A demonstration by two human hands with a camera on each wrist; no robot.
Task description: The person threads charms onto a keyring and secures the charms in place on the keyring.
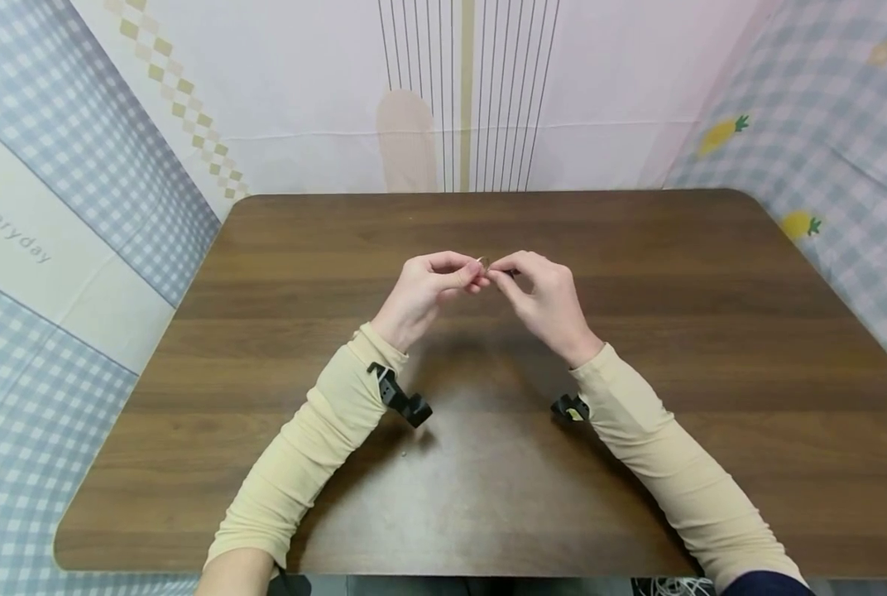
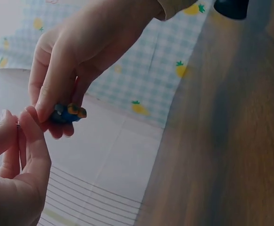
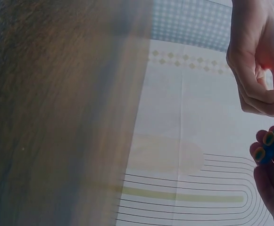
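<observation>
Over the middle of the table (image 1: 324, 497), my two hands meet at the fingertips. My right hand (image 1: 551, 302) holds a small blue object with two orange-yellow round parts (image 2: 73, 111), partly covered by its fingers. In the right wrist view, those rounds on the blue object (image 3: 270, 151) show dark centres. My left hand (image 1: 417, 298) pinches a thin, small piece (image 2: 18, 125) between thumb and forefinger, right beside the right fingertips. Most of this piece is hidden, and I cannot tell its kind.
A black wrist camera (image 1: 401, 396) is strapped to the left sleeve, another camera (image 1: 571, 408) to the right one. A white patterned cloth (image 1: 294, 91) hangs behind the table's far edge, with blue checked cloth (image 1: 808, 108) at the sides. Some white cords (image 1: 674, 587) show below the near edge.
</observation>
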